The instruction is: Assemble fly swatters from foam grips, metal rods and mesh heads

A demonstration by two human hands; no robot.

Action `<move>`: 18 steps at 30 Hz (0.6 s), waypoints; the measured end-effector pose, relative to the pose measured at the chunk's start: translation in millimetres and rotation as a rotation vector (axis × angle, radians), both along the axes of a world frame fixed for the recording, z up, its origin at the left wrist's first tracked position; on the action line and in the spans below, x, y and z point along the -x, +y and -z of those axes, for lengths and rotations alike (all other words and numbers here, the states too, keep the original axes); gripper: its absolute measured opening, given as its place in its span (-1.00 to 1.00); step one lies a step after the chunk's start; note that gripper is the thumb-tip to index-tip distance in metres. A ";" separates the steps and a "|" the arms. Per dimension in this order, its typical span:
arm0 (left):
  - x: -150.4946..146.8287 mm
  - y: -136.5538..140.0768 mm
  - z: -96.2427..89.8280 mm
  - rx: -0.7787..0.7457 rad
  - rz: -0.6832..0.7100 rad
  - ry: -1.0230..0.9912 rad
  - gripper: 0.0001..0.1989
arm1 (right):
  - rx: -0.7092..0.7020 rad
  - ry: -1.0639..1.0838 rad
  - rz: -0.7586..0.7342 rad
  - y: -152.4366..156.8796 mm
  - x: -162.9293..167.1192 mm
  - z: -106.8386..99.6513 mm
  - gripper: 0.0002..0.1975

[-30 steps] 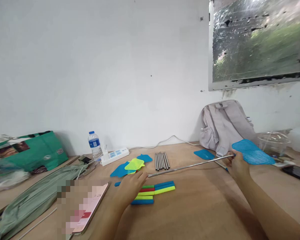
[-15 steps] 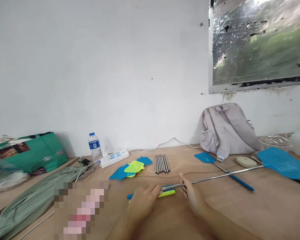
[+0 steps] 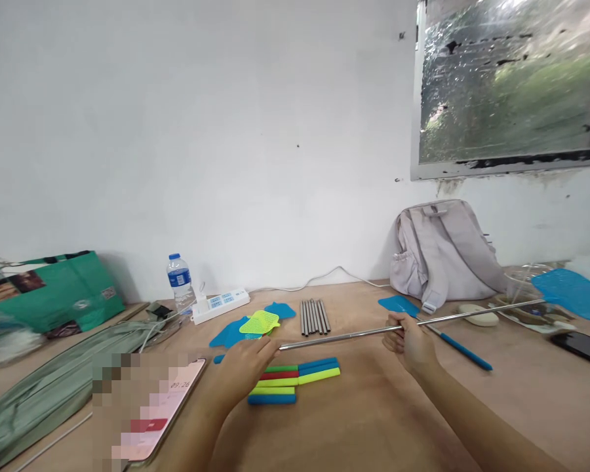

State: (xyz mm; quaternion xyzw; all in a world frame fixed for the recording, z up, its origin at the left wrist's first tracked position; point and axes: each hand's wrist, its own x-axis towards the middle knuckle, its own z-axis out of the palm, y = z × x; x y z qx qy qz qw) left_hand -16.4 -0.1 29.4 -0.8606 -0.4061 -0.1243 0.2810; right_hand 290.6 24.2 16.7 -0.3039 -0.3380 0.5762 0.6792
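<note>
A fly swatter with a blue head [image 3: 575, 295] is stretched across my view on a long metal telescopic rod [image 3: 334, 338], raised above the table. My left hand [image 3: 248, 370] is closed around its blue handle [image 3: 219, 359], whose end pokes out at the left. Farther along, my right hand [image 3: 410, 342] wraps its fingers round the rod. Below the rod lie several coloured grip tubes [image 3: 319, 375] in blue, yellow, green and red. Behind it are loose swatter heads [image 3: 259, 322] and a row of short metal tubes [image 3: 314, 318]. Another blue fly swatter [image 3: 465, 351] rests at the right.
Along the wall stand a green bag [image 3: 69, 288], a water bottle [image 3: 179, 282], a white power strip [image 3: 221, 306] and a grey backpack [image 3: 447, 255]. A lit phone [image 3: 177, 400] lies at the left, a dark phone [image 3: 583, 349] at the right, near a round beige object [image 3: 478, 314].
My right hand has slid right along the rod and risen. The left hand has moved left, so the rod between the hands looks longer. The coloured tubes are now uncovered.
</note>
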 end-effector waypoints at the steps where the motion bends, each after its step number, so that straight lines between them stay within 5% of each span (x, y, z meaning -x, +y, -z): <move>1: 1.6 1.3 1.6 -0.019 0.007 0.000 -0.80 | 0.005 0.018 -0.010 -0.2 -3.1 -3.2 -0.63; 18: 27.3 0.7 -14.0 -0.280 0.114 -0.039 -0.73 | -0.127 -0.074 0.053 -5.9 -16.5 -20.6 -0.63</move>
